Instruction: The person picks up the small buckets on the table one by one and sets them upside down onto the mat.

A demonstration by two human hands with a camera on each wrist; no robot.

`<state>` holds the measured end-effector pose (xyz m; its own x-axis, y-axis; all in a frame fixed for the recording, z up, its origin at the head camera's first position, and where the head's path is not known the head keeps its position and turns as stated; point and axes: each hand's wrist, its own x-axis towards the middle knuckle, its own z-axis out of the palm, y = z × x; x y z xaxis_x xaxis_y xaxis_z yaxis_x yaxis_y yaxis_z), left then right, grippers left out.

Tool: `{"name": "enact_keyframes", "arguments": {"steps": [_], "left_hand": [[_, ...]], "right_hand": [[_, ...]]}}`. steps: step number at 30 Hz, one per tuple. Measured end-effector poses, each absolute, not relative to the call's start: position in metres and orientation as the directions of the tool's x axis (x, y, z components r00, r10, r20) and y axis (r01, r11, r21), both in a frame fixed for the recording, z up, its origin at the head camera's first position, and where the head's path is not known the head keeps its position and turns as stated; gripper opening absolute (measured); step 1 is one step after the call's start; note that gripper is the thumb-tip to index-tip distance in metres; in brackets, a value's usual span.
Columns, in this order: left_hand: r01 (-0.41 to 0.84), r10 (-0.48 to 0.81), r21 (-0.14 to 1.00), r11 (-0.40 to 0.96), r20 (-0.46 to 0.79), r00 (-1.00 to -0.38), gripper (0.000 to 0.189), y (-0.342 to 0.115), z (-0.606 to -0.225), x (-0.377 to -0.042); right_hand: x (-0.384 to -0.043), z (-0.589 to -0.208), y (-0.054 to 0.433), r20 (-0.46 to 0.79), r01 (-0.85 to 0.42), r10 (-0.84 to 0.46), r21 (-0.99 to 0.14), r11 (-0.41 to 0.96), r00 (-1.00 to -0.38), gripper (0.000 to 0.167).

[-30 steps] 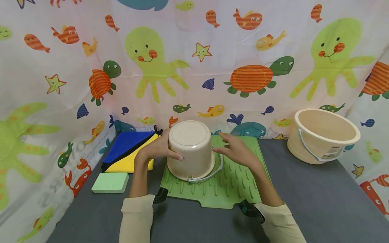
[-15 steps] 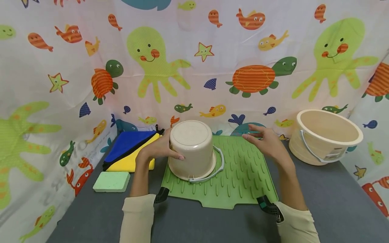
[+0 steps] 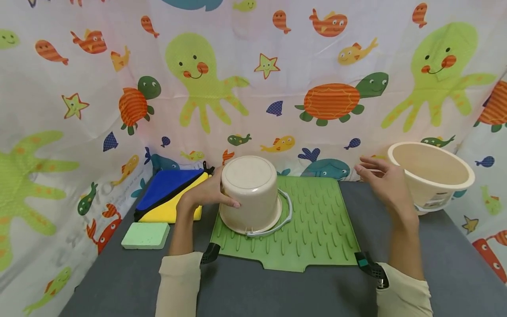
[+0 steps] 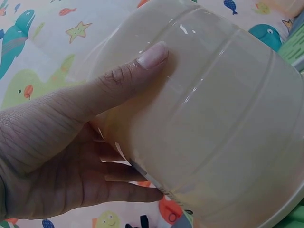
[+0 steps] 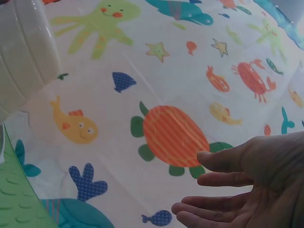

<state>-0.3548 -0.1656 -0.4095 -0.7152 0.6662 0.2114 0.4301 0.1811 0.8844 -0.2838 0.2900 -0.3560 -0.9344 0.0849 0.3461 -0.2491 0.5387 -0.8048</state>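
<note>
An upside-down cream plastic bucket [image 3: 251, 198] stands on the left part of a green studded mat [image 3: 313, 220]. Its grey handle [image 3: 288, 211] lies out to the right against the mat. My left hand [image 3: 206, 191] rests on the bucket's left side. In the left wrist view, its thumb [image 4: 137, 71] lies across the wall, with straight fingers [image 4: 128, 190] along the other side. Off the mat to the right, my right hand [image 3: 388, 182] hovers with extended fingers, holding nothing. Behind it, a wider cream bucket [image 3: 431, 189] stands upright; the hand partly hides it in the head view.
At the left lie a folded blue cloth [image 3: 166, 187] and a yellow cloth [image 3: 170, 204], with a black strip between them. A pale green sponge [image 3: 145, 235] sits before them on the dark grey tabletop [image 3: 277, 295]. A sea-animal printed curtain [image 3: 253, 101] hangs around the back and sides.
My right hand has moved away from the upside-down bucket, rightward across the mat toward the upright bucket. The left hand and the upside-down bucket have stayed put.
</note>
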Motion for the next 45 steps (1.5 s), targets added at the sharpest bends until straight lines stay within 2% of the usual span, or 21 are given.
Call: {"name": "enact_keyframes", "arguments": {"steps": [2, 4, 9, 12, 19, 22, 26, 28, 34, 36, 37, 41, 42, 45], "left_hand": [[0.424, 0.662, 0.886, 0.188, 0.205, -0.721, 0.119, -0.165, -0.410, -0.355], [0.417, 0.653, 0.883, 0.216, 0.187, -0.734, 0.120, -0.166, -0.410, -0.354], [0.424, 0.646, 0.867, 0.261, 0.169, -0.745, 0.121, -0.167, -0.410, -0.352], [0.429, 0.651, 0.869, 0.247, 0.180, -0.738, 0.120, -0.166, -0.409, -0.353], [0.400, 0.642, 0.880, 0.256, 0.154, -0.751, 0.119, -0.168, -0.414, -0.351], [0.381, 0.623, 0.882, 0.278, 0.136, -0.770, 0.123, -0.168, -0.414, -0.349], [0.375, 0.609, 0.879, 0.295, 0.129, -0.783, 0.123, -0.168, -0.414, -0.348], [0.361, 0.598, 0.876, 0.319, 0.109, -0.794, 0.126, -0.168, -0.413, -0.346], [0.374, 0.605, 0.869, 0.324, 0.113, -0.788, 0.123, -0.169, -0.410, -0.345], [0.394, 0.623, 0.872, 0.292, 0.139, -0.770, 0.118, -0.169, -0.410, -0.346], [0.398, 0.629, 0.874, 0.278, 0.148, -0.763, 0.118, -0.168, -0.409, -0.347], [0.369, 0.605, 0.876, 0.310, 0.117, -0.787, 0.125, -0.170, -0.411, -0.345], [0.361, 0.597, 0.876, 0.321, 0.109, -0.795, 0.127, -0.171, -0.412, -0.345], [0.351, 0.584, 0.874, 0.337, 0.098, -0.806, 0.127, -0.172, -0.413, -0.344]], "right_hand": [[-0.283, -0.356, 0.298, 0.359, -0.249, 0.119, -0.815, 0.523, -0.926, 0.047], [-0.281, -0.356, 0.306, 0.341, -0.222, 0.166, -0.842, 0.492, -0.925, 0.038], [-0.277, -0.354, 0.322, 0.238, -0.108, 0.336, -0.926, 0.362, -0.911, 0.010], [-0.275, -0.353, 0.329, 0.177, -0.044, 0.422, -0.951, 0.306, -0.889, 0.005], [-0.269, -0.362, 0.350, 0.072, -0.029, 0.520, -0.995, 0.090, -0.851, 0.023], [-0.268, -0.367, 0.358, 0.040, -0.001, 0.566, -0.998, 0.069, -0.823, 0.022], [-0.269, -0.373, 0.365, -0.017, 0.080, 0.591, -0.993, 0.082, -0.806, 0.013], [-0.269, -0.376, 0.367, -0.046, 0.111, 0.593, -0.991, 0.074, -0.804, 0.015], [-0.272, -0.381, 0.371, -0.096, 0.158, 0.620, -0.986, 0.045, -0.779, 0.062], [-0.274, -0.381, 0.371, -0.111, 0.145, 0.635, -0.989, 0.000, -0.764, 0.061], [-0.274, -0.381, 0.371, -0.111, 0.139, 0.642, -0.990, -0.008, -0.758, 0.054], [-0.274, -0.382, 0.370, -0.101, 0.091, 0.658, -0.995, -0.050, -0.746, 0.011], [-0.273, -0.382, 0.369, -0.102, 0.079, 0.652, -0.995, -0.064, -0.751, 0.008], [-0.270, -0.381, 0.368, -0.088, 0.061, 0.629, -0.996, -0.066, -0.772, 0.025]]}}
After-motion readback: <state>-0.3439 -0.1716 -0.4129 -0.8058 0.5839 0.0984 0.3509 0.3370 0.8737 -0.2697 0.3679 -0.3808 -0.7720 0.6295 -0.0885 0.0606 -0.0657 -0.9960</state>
